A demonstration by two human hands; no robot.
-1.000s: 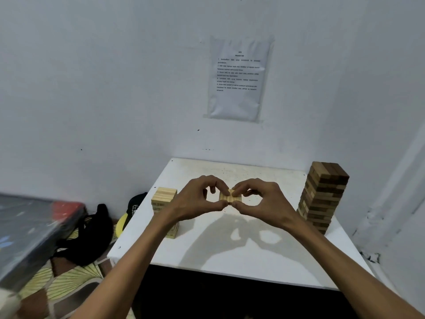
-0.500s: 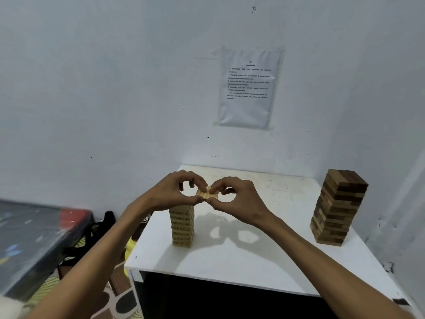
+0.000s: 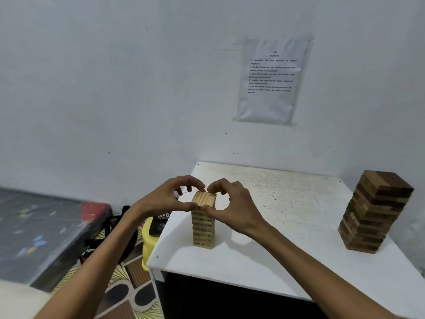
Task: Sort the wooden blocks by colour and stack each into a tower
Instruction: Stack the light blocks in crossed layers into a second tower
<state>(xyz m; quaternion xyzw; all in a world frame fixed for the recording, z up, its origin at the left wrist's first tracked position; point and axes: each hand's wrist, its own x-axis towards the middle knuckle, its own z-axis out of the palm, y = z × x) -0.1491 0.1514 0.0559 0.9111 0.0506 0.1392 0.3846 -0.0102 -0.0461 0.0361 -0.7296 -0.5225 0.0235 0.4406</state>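
A tower of light wooden blocks stands near the left edge of the white table. Its top layer of light blocks lies between my two hands. My left hand pinches that layer from the left, thumb in front and fingers curled over the back. My right hand pinches it from the right in the same way. A taller tower of dark and mid-brown blocks stands at the table's right side, apart from both hands.
A sheet of paper is taped to the wall above the table. Left of the table sit a yellow container with a black cap on it, a black bag and a dark mattress on the patterned floor.
Both hands carried the group of light blocks from mid-air leftward and down onto the top of the light tower. The view has swung left, so the brown tower now lies further right.
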